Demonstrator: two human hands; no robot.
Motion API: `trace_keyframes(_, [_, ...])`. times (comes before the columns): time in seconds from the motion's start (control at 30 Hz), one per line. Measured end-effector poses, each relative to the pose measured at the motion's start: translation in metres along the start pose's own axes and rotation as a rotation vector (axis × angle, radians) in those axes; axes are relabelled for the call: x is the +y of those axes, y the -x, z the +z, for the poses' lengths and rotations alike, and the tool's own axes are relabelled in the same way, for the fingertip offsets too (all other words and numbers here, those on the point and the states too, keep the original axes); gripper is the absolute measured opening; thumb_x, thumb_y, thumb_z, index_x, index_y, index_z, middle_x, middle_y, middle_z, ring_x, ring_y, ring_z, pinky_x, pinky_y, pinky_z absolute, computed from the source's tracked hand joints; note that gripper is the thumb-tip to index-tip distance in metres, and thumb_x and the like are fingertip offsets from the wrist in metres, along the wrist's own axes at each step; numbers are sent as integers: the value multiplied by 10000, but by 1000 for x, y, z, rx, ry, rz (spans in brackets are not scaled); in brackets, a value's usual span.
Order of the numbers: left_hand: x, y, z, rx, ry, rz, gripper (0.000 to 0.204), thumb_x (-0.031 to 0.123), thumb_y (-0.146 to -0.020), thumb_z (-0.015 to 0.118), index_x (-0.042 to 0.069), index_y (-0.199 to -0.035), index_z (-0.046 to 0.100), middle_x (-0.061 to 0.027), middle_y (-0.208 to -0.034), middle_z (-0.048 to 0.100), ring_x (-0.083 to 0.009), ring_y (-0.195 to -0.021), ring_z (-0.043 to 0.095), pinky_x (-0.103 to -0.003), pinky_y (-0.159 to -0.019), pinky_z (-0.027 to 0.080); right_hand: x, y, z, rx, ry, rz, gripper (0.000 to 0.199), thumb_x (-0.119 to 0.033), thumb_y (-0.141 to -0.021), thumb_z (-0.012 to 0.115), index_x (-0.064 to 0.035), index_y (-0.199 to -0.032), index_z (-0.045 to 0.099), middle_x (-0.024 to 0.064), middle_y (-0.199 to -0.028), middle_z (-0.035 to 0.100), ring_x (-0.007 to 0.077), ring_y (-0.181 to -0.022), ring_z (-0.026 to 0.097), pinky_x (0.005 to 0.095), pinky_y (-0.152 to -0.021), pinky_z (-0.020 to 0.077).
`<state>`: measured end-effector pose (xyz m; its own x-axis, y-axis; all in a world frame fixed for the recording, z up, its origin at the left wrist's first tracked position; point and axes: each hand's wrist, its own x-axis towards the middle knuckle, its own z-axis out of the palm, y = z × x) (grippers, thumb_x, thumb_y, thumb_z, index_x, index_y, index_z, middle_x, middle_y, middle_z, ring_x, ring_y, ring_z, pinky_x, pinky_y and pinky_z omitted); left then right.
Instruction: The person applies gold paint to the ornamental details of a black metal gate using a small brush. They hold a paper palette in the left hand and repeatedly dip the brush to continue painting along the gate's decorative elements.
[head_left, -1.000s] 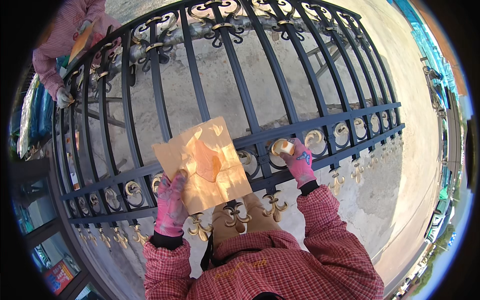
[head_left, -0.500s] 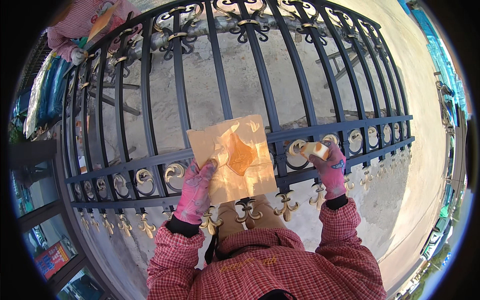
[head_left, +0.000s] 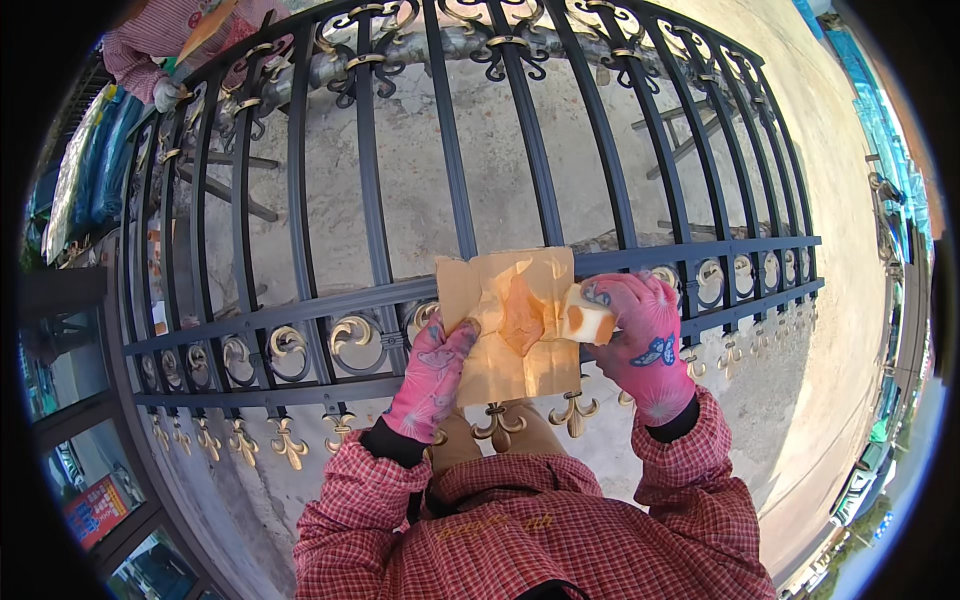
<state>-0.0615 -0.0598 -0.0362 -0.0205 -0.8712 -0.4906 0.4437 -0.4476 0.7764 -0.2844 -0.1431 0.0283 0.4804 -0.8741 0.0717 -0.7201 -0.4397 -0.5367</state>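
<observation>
In my gloved left hand [head_left: 433, 370] is a piece of brown cardboard [head_left: 465, 375], gripped by its left edge with the thumb on top. A wet-looking orange-gold patch of paint [head_left: 522, 318] lies on its middle. My gloved right hand [head_left: 648, 340] grips a white sponge block [head_left: 590, 322] with orange-gold stains, right at the cardboard's right edge; whether the two touch I cannot tell. Under both hands lies a dark metal fence panel [head_left: 527, 130]. Gold-coloured scrolls [head_left: 352, 343] sit between its two near rails, and gold spear-like tips [head_left: 498, 428] point toward me.
At the far left another person [head_left: 145, 50] in a checked sleeve has a gloved hand [head_left: 168, 94] by the fence and holds an orange-brown sheet [head_left: 208, 32]. Dark metal supports [head_left: 235, 195] show beneath the bars. Glass-paned frames [head_left: 75, 365] stand at left.
My right hand has brought the sponge left to the cardboard's edge. The cardboard has shifted right with my left hand. The other person's sheet has tilted.
</observation>
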Motion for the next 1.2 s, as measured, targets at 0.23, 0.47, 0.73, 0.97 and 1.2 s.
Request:
trace_keyframes(0.23, [8,-1,8,92,17,-84,266,89,-950,470,40,-1207,518,34,-1004,550,-49,-886,502,-191,-803,421,29,27,8,198,-74,192,437,-103,-617,764,-56,-1005,570,94,-937,649,274,-844,622,378,-757,478])
trace_keyframes(0.47, [0,-5,-13,74,38,32,264,83,-943,507,62,-1206,523,43,-1006,542,-51,-899,495,-204,-823,418,100,70,70,349,-310,834,371,-114,-705,744,0,-1017,578,125,-850,678,193,-713,662,288,-651,511])
trace_keyframes(0.73, [11,-5,-6,137,53,-50,299,132,-939,550,67,-1229,514,39,-1012,550,-57,-920,508,-213,-857,414,131,56,117,287,-192,772,364,-150,-693,753,-32,-991,580,145,-836,662,324,-758,640,373,-666,496])
trace_keyframes(0.97, [10,-6,-8,118,18,-26,329,159,-935,563,62,-1246,514,31,-1038,570,-65,-965,521,-223,-880,415,132,57,108,395,-294,805,363,-168,-679,751,-43,-974,581,172,-865,655,341,-788,638,384,-677,494])
trace_keyframes(1.2, [11,-7,-10,130,31,-16,316,164,-934,566,58,-1229,525,38,-1008,567,-59,-933,517,-215,-869,410,123,57,98,188,-243,779,356,-149,-674,744,-40,-970,579,166,-834,656,338,-767,636,384,-675,495])
